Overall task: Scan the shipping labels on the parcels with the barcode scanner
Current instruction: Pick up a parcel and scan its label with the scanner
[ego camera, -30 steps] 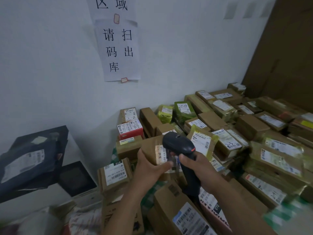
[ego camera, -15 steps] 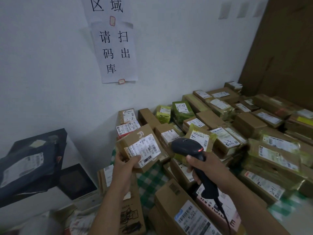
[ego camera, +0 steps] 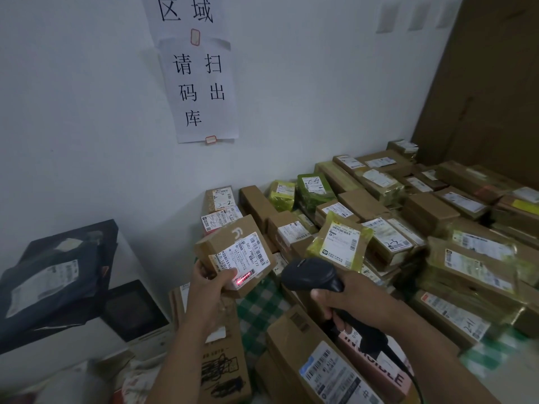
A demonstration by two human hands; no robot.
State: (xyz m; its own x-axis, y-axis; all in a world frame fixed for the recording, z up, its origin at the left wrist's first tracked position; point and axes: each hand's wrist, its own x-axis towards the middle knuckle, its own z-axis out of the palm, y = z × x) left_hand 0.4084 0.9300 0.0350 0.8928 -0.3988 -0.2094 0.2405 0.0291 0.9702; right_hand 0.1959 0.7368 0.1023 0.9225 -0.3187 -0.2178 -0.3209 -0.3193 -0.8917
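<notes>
Starting at your far left: black plastic mailer bags (ego camera: 52, 281) lie heaped against the wall, well apart from the work. Above them and to the right, a white paper notice (ego camera: 201, 83) with black characters is taped to the wall.

Your left hand (ego camera: 208, 282) grips the small brown cardboard parcel (ego camera: 224, 243) at its lower left corner, thumb on the front face just beside the white shipping label (ego camera: 248, 256), fingers behind. The parcel is raised above the pile and tilted toward the scanner. Likely reason: the label meets the beam squarely and no neighbouring barcode gets read. A red scan line (ego camera: 243, 277) falls across the barcode at the label's lower edge, near your thumb.

Right of the parcel and not touching it, the black handheld barcode scanner (ego camera: 312, 275) aims its head at that label. Your right hand (ego camera: 347, 298) is wrapped round its handle. Trigger state: cannot tell, though the red line suggests it is pressed.

Further right, brown boxes and green-yellow padded packets (ego camera: 466, 258) crowd the checked-cloth surface (ego camera: 259, 307), mostly labels up, probably for quick reading. Judgement: this scan is under way and many parcels remain.
</notes>
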